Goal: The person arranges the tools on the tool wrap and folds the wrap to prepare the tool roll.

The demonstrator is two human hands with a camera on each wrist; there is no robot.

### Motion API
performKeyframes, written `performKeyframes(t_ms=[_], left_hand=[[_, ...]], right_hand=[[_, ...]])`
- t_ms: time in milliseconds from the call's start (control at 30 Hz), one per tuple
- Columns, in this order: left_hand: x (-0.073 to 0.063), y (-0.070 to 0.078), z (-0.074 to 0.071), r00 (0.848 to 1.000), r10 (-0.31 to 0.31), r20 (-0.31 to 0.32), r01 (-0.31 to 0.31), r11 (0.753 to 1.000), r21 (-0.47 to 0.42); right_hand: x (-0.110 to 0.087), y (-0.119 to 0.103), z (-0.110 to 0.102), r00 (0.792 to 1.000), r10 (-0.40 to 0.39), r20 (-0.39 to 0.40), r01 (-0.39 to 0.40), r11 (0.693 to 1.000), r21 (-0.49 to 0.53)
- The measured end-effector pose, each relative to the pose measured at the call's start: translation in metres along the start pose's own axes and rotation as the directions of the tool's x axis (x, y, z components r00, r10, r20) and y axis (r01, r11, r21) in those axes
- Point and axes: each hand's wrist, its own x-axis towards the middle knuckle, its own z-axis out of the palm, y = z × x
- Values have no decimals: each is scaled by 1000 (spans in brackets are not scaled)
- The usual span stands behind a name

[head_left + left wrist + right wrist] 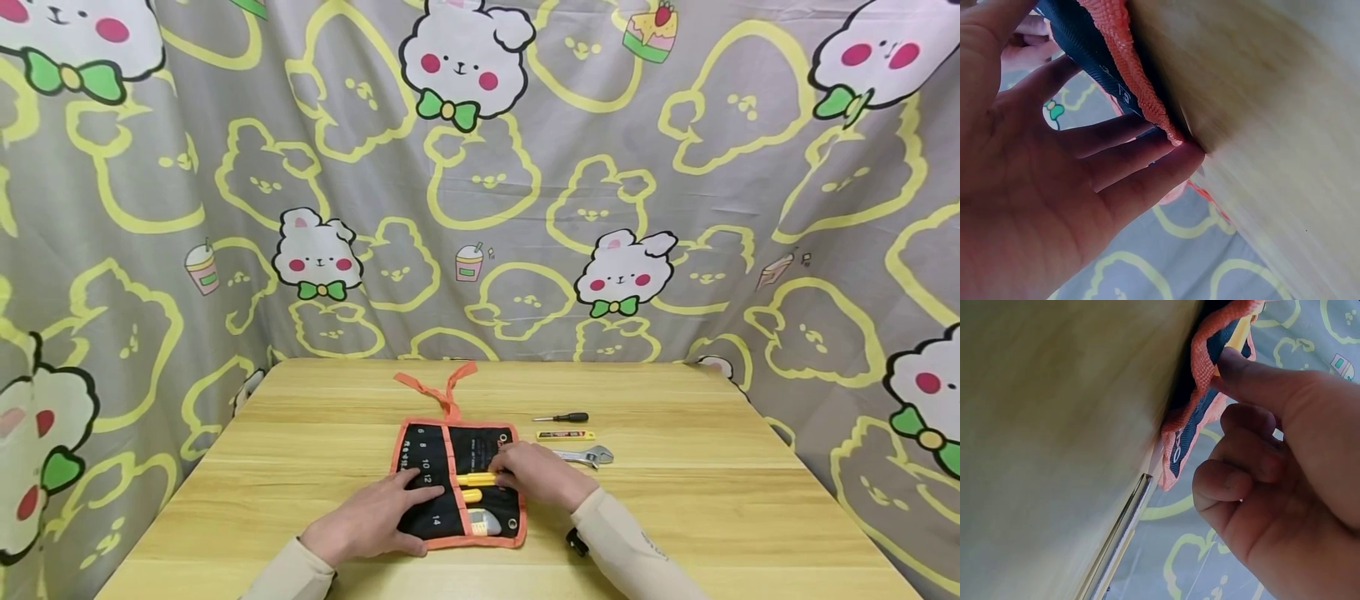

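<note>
A black tool pouch (pixel 420 517) with orange trim lies unfolded on the table, printed with numbers on its left half. My left hand (pixel 371 517) rests on that left half, fingers spread and fairly straight. In the left wrist view its fingertips are at the orange edge (pixel 1141 94). My right hand (pixel 543 475) pinches a yellow tool handle (pixel 472 480) between thumb and fingers; the handle's other end sits in a pocket. In the right wrist view the yellow handle (pixel 1239 339) shows past the thumb. Below it, a shorter yellow handle (pixel 472 496) and a grey-and-yellow tool (pixel 486 522) stick out of pockets.
Right of the pouch lie a black-handled screwdriver (pixel 562 417), a flat yellow case with a dark label (pixel 566 435) and an adjustable wrench (pixel 596 456). Orange ties (pixel 447 400) stretch from the pouch's far edge. A patterned curtain (pixel 510 192) hangs behind the wooden table (pixel 712 517).
</note>
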Motion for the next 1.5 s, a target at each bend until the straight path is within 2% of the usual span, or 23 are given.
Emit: performKeyframes(t_ms=[233,533,1033,1500], left_hand=[[1,0,1,1000,-4,2,4,1000,0],[2,0,2,1000,4,-2,-4,1000,-2],[2,0,1,1000,5,6,-5,1000,-12],[2,0,1,1000,12,7,-12,1000,-6]], right_hand=[[-1,4,-1,1000,18,2,-18,998,60],[1,4,1,998,-19,-58,17,999,-35],[4,-5,1,999,-6,-41,2,995,-105],[10,-15,3,1000,-2,-19,1,995,-100]])
